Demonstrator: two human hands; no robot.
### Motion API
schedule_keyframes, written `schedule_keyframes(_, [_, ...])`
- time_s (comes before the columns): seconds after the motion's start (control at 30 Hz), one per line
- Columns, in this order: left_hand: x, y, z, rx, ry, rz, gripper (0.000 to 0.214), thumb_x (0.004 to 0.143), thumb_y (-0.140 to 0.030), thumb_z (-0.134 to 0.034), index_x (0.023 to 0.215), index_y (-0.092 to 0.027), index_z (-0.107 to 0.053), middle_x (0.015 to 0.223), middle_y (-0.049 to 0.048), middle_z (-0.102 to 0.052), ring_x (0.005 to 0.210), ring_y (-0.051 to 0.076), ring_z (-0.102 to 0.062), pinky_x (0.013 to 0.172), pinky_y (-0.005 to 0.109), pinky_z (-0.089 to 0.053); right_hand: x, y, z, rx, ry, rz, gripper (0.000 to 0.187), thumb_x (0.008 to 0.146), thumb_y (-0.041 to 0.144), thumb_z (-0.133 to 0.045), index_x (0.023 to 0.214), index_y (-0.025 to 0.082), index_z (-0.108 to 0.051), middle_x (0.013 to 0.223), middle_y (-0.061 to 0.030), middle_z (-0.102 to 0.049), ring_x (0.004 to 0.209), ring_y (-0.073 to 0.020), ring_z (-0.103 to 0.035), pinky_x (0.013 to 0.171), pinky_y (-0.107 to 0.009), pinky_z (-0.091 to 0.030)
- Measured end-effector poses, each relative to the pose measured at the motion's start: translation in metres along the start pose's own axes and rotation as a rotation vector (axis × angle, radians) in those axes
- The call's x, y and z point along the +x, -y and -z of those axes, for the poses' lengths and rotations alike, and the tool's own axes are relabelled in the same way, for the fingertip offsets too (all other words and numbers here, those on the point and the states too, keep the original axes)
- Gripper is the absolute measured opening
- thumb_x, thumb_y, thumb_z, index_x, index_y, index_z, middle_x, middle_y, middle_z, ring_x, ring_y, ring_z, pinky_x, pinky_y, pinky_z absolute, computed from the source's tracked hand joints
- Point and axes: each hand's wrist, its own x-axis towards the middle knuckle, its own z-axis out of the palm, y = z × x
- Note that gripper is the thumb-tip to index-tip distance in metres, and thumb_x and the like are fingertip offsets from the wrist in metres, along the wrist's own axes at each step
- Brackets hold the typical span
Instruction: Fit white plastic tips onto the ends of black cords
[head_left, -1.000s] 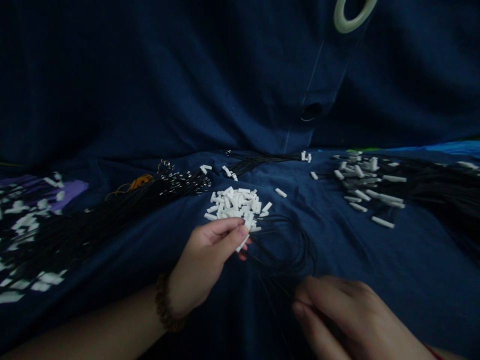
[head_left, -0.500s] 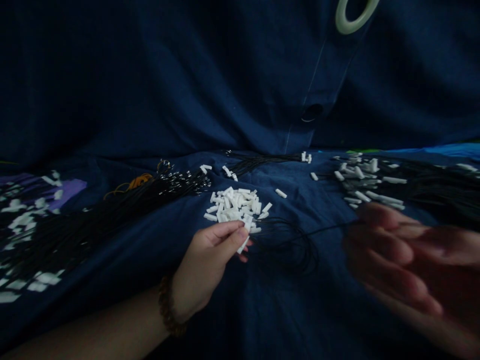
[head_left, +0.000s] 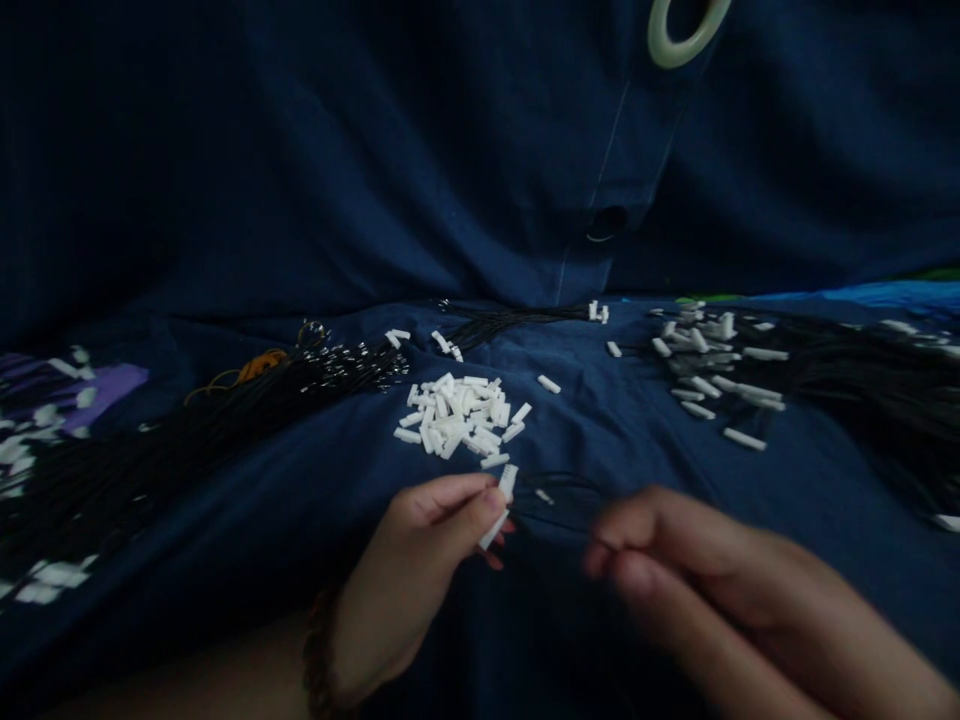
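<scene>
My left hand [head_left: 435, 550], with a beaded bracelet on its wrist, pinches a small white plastic piece [head_left: 508, 482] between thumb and fingers. Faint marks show on its upper part. Thin black cords [head_left: 570, 484] stretch from beside that piece toward my right hand [head_left: 675, 570]. Thumb and forefinger of the right hand are pressed together at a cord's end; the tips are slightly blurred. A heap of white plastic pieces [head_left: 457, 412] lies on the dark blue cloth [head_left: 570, 430], just beyond my left hand. One tiny pale bit [head_left: 544, 495] shows among the cords.
Left lies a thick bundle of black cords with shiny tips [head_left: 352, 365], beside an orange tie [head_left: 261, 364] and purple material [head_left: 116, 388]. Cords with white ends [head_left: 697, 335] lie at right, and a smaller bundle [head_left: 517, 317] behind. A pale ring [head_left: 664, 50] hangs above.
My right hand has come inward from the right, close to my left hand. A white-ended piece now lies apart at the right bundle's near side. The view has shifted slightly.
</scene>
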Motion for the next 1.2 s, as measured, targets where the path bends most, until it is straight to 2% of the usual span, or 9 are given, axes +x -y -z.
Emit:
schedule_keyframes(0.07, [-0.003, 0.002, -0.001, -0.035, 0.005, 0.026, 0.016, 0.078, -0.027, -0.053, 0.077, -0.014, -0.062, 0.067, 0.0014, -0.057, 0.066, 0.013, -0.050, 0.061, 0.026, -0.040, 0.003, 0.006, -0.004, 0.102, 0.125, -0.031, 0.010, 0.087, 0.020, -0.038, 0.083, 0.022, -0.047, 0.070, 0.0054, -0.058, 0.058, -0.0048, -0.056, 0.052, -0.010, -0.044])
schedule_keyframes(0.13, [-0.005, 0.003, -0.002, -0.081, 0.009, 0.048, 0.014, 0.078, -0.026, -0.054, 0.078, -0.015, -0.063, 0.068, 0.0009, -0.058, 0.067, 0.013, -0.050, 0.062, 0.025, -0.040, 0.004, 0.008, -0.009, 0.155, 0.165, -0.063, 0.011, 0.087, 0.015, -0.036, 0.085, 0.021, -0.045, 0.075, 0.0043, -0.059, 0.064, -0.0058, -0.058, 0.058, -0.013, -0.045])
schedule_keyframes(0.27, [-0.005, 0.003, -0.004, -0.186, 0.024, 0.073, 0.014, 0.079, -0.026, -0.054, 0.074, -0.015, -0.063, 0.068, 0.0004, -0.059, 0.067, 0.011, -0.051, 0.063, 0.023, -0.039, 0.002, 0.004, -0.016, 0.133, 0.089, -0.030, 0.011, 0.085, 0.014, -0.036, 0.081, 0.020, -0.045, 0.067, 0.0045, -0.056, 0.057, -0.0058, -0.055, 0.050, -0.015, -0.041])
schedule_keyframes(0.5, [-0.003, 0.004, -0.002, -0.269, 0.042, 0.091, 0.013, 0.078, -0.025, -0.055, 0.073, -0.015, -0.061, 0.066, 0.0001, -0.059, 0.065, 0.010, -0.051, 0.063, 0.022, -0.039, 0.004, 0.000, -0.016, 0.088, 0.072, 0.004, 0.013, 0.085, 0.014, -0.036, 0.075, 0.019, -0.044, 0.059, 0.0064, -0.052, 0.050, -0.0038, -0.051, 0.046, -0.013, -0.037])
schedule_keyframes(0.67, [-0.003, 0.004, -0.003, -0.264, 0.066, 0.093, 0.014, 0.079, -0.024, -0.055, 0.072, -0.014, -0.061, 0.066, 0.0004, -0.058, 0.065, 0.010, -0.051, 0.063, 0.022, -0.039, 0.004, -0.002, -0.017, 0.064, 0.081, -0.007, 0.015, 0.087, 0.015, -0.036, 0.075, 0.020, -0.043, 0.058, 0.0057, -0.051, 0.051, -0.0046, -0.052, 0.043, -0.014, -0.035])
schedule_keyframes(1.0, [-0.004, 0.003, -0.002, -0.263, 0.040, 0.107, 0.013, 0.077, -0.025, -0.057, 0.072, -0.014, -0.062, 0.064, 0.0002, -0.059, 0.063, 0.009, -0.051, 0.061, 0.021, -0.040, 0.004, -0.004, -0.019, 0.059, 0.096, 0.006, 0.015, 0.087, 0.016, -0.035, 0.075, 0.019, -0.044, 0.059, 0.0056, -0.051, 0.052, -0.0043, -0.050, 0.046, -0.015, -0.034])
schedule_keyframes(1.2, [-0.001, 0.005, -0.002, -0.139, 0.033, 0.069, 0.014, 0.077, -0.028, -0.057, 0.073, -0.015, -0.063, 0.067, 0.0003, -0.060, 0.066, 0.010, -0.052, 0.063, 0.022, -0.041, 0.005, -0.004, -0.019, 0.071, 0.109, -0.003, 0.016, 0.087, 0.016, -0.035, 0.073, 0.019, -0.043, 0.059, 0.0043, -0.049, 0.054, -0.0055, -0.049, 0.043, -0.017, -0.031])
